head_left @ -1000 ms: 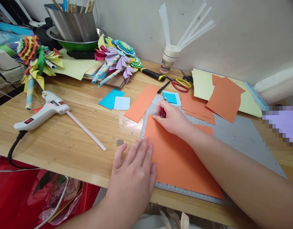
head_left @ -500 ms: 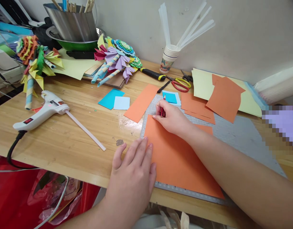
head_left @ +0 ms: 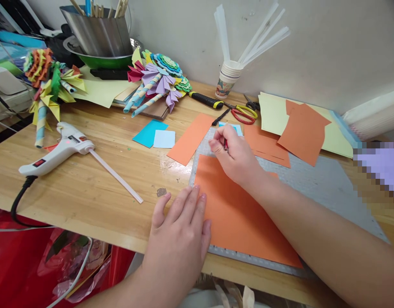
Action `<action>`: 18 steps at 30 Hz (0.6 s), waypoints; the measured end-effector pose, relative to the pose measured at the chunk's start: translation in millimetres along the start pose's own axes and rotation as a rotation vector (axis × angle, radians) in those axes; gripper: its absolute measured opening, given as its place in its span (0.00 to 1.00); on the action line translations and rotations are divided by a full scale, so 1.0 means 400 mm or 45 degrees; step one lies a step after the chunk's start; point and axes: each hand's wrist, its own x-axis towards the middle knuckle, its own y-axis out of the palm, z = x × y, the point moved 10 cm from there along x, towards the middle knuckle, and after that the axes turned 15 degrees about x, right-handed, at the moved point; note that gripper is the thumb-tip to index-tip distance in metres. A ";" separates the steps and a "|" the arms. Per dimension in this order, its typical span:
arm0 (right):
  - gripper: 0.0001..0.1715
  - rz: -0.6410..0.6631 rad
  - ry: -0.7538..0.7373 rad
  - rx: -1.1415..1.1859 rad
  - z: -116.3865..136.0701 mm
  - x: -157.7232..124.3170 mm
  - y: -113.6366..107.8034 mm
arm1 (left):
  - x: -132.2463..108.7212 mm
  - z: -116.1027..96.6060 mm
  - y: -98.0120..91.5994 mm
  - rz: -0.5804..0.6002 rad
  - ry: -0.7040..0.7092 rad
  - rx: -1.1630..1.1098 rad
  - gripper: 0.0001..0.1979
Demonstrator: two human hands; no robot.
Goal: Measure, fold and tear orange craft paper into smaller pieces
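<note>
A large orange sheet [head_left: 245,218] lies on a grey cutting mat [head_left: 325,188]. Spread flat, my left hand [head_left: 180,226] rests at the sheet's left edge, fingertips on the paper. My right hand [head_left: 232,154] is pinched around a thin red and dark pencil [head_left: 225,144] above the sheet's upper left part; its tip is hidden. Just behind that hand sit small blue squares [head_left: 238,129], partly covered. An orange strip [head_left: 190,139] lies left of the mat's top corner, and more orange paper [head_left: 267,145] is to the right.
A white glue gun [head_left: 65,147] with a long glue stick lies at the left. Paper flowers [head_left: 161,75], a cutter [head_left: 206,99], scissors [head_left: 243,114] and paper cups [head_left: 227,79] stand or lie along the back. Pale yellow sheets [head_left: 274,115] are at the back right.
My right hand has shifted slightly right and up with the pencil, now covering more of the small blue squares. My left hand stays in place.
</note>
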 end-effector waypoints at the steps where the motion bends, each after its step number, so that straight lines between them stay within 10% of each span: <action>1: 0.16 0.013 0.011 0.175 0.007 -0.005 0.007 | 0.000 0.001 0.000 0.002 -0.003 -0.004 0.17; 7: 0.35 0.245 0.359 0.774 -0.036 -0.033 0.114 | -0.001 0.003 0.002 0.002 -0.004 -0.002 0.17; 18: 0.24 -0.105 -0.001 0.470 -0.033 -0.026 0.062 | -0.001 0.003 0.004 0.015 0.003 -0.009 0.18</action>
